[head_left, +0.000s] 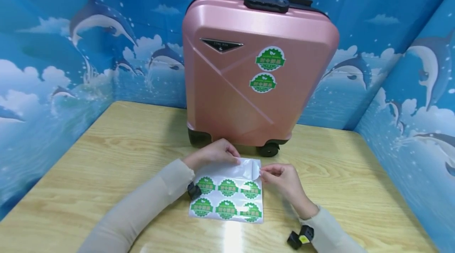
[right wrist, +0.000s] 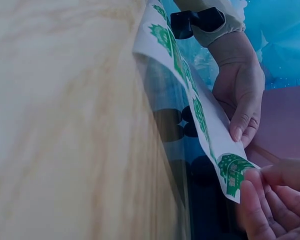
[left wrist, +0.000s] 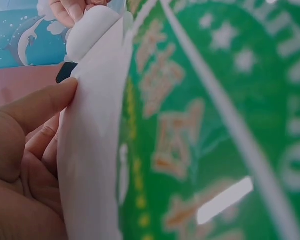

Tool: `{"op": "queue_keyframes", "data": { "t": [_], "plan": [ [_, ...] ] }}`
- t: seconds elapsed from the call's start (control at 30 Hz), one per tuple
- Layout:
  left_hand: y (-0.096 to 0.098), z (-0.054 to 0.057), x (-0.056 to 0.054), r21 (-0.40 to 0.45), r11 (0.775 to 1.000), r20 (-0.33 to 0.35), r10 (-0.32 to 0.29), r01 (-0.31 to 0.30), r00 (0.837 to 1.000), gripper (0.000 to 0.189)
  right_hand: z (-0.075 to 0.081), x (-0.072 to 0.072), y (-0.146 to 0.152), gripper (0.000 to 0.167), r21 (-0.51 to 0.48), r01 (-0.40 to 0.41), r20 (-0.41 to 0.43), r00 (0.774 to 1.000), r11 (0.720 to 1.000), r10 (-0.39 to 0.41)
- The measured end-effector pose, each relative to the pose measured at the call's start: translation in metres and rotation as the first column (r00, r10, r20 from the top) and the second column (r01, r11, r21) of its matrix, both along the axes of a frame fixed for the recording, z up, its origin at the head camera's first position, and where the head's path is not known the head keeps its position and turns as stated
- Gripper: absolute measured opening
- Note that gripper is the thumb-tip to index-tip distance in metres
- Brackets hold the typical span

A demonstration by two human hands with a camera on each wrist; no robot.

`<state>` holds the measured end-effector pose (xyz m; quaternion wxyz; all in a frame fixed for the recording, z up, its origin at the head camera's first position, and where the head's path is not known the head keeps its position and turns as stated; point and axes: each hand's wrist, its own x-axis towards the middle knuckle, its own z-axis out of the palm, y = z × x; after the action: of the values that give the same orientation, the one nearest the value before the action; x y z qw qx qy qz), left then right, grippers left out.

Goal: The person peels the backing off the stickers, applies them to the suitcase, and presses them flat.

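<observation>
A white sheet of round green stickers (head_left: pixel 227 197) is held over the table in front of the suitcase. My left hand (head_left: pixel 222 151) pinches the sheet's far edge; in the left wrist view its thumb (left wrist: pixel 65 95) lies on the white paper. At the sheet's far right corner, my right hand (head_left: pixel 284 180) pinches the edge of a partly peeled sticker (head_left: pixel 255 170), its white back folded over. From the right wrist view, the green face of that sticker (right wrist: pixel 232 170) shows beneath the sheet, by the right fingertips (right wrist: pixel 252 185). Part of its attachment to the sheet is hidden.
A pink suitcase (head_left: pixel 245 106) stands upright behind the sheet, bearing an upper green sticker (head_left: pixel 270 59) and a lower one (head_left: pixel 263 83). The wooden table (head_left: pixel 355 189) extends to both sides. Blue dolphin-print curtains (head_left: pixel 149 16) enclose the back and sides.
</observation>
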<state>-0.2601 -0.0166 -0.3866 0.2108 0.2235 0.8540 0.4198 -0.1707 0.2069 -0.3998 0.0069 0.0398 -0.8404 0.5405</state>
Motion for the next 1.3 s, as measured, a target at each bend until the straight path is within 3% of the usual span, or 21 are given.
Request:
{"op": "queue_keyframes", "data": {
  "t": [0.37, 0.8, 1.3],
  "plan": [
    [-0.003, -0.008, -0.001, -0.002, 1.000, 0.010, 0.014, -0.014, 1.000, 0.009, -0.003, 0.000, 0.009, 0.013, -0.005, -0.022, -0.029, 0.999, 1.000, 0.022],
    [-0.003, -0.008, -0.003, -0.009, 1.000, 0.016, 0.011, -0.011, 1.000, 0.008, 0.003, -0.003, 0.020, 0.015, 0.001, -0.037, -0.056, 0.998, 0.999, 0.037],
    [-0.002, -0.012, -0.005, -0.016, 1.000, -0.013, -0.010, 0.010, 1.000, 0.011, 0.010, -0.005, 0.022, 0.016, -0.001, 0.006, -0.063, 0.998, 1.000, -0.006]
  ]
}}
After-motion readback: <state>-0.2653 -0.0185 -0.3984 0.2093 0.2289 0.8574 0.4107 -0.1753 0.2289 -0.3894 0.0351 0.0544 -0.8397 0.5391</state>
